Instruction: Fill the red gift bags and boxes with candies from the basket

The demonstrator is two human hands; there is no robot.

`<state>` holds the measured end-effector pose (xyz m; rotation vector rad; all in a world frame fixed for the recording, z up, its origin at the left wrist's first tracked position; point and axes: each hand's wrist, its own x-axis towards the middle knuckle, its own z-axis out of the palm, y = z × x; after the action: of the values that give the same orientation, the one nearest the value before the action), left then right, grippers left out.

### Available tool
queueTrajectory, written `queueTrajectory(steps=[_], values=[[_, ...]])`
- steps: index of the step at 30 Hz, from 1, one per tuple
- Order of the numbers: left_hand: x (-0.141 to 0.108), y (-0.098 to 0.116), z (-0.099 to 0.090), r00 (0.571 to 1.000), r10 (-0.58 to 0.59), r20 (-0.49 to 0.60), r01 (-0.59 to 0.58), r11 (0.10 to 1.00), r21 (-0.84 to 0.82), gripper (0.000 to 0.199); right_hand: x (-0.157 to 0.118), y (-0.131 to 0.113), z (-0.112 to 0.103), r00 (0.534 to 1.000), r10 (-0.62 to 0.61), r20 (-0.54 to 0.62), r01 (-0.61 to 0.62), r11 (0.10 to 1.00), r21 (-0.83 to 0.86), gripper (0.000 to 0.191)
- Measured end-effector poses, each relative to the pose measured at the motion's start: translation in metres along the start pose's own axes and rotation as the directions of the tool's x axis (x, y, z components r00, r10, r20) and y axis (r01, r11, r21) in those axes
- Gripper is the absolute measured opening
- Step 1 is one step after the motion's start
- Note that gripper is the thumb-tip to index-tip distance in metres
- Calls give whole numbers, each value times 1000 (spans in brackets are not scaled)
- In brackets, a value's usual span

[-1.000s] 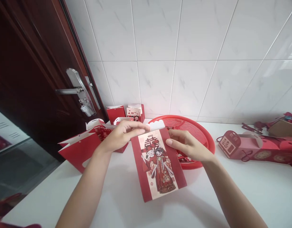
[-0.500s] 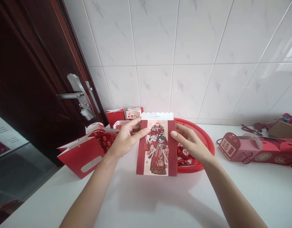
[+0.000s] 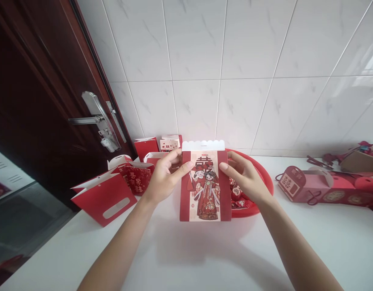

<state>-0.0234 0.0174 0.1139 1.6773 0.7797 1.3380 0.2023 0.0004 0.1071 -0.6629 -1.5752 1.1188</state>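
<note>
Between my two hands, above the white table, a flat red gift bag (image 3: 205, 186) faces me, printed with a couple in red robes and topped by a white scalloped edge. My left hand (image 3: 165, 173) grips its left edge, thumb on the front and fingers behind. On the opposite edge, my right hand (image 3: 242, 173) holds it the same way, its fingers partly hidden at the back. Behind the bag sits a red plastic basket (image 3: 266, 178) with small red wrapped packets (image 3: 239, 198) inside, partly covered by the bag and my right hand.
Several red paper bags (image 3: 105, 199) stand at the left of the white table (image 3: 186, 254). Pink and red gift boxes (image 3: 318, 188) with cord handles lie to the right. Behind rises a tiled wall (image 3: 195, 48); a dark wooden door (image 3: 49, 68) is at the left.
The gift bag has shifted slightly right relative to the basket, still held by both hands. My view has tilted a little, so the surroundings sit slightly higher and further left.
</note>
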Motion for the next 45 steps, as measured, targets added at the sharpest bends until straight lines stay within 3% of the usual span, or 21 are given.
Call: queueTrajectory(steps=[7,13,17,22,26,37,40,45], values=[[-1,0,3,999,-11,48,9,999,38,29,2,1,-1,997,9,-77,-6,999,39,34],[-3,3,1,991,-64,118,71,996,-60,37,2,4,-4,994,-96,-51,99,994,55,33],[-1,-1,0,995,0,101,5,999,-50,46,4,9,-6,982,-176,-71,176,984,-6,24],[2,-11,-1,990,132,46,-137,983,124,23,7,19,-7,950,-270,-159,245,956,-161,18],[2,-14,1,982,189,-27,-180,965,191,18,8,22,-4,917,-334,-220,277,927,-252,13],[-3,-8,6,969,242,-51,-219,936,274,17,4,12,4,932,-234,-277,165,954,-250,16],[-5,-6,6,974,223,-51,-199,937,286,19,3,9,4,920,-262,-290,179,942,-282,15],[-5,-8,4,990,126,-66,-110,974,200,38,2,6,5,922,-279,-268,191,931,-312,12]])
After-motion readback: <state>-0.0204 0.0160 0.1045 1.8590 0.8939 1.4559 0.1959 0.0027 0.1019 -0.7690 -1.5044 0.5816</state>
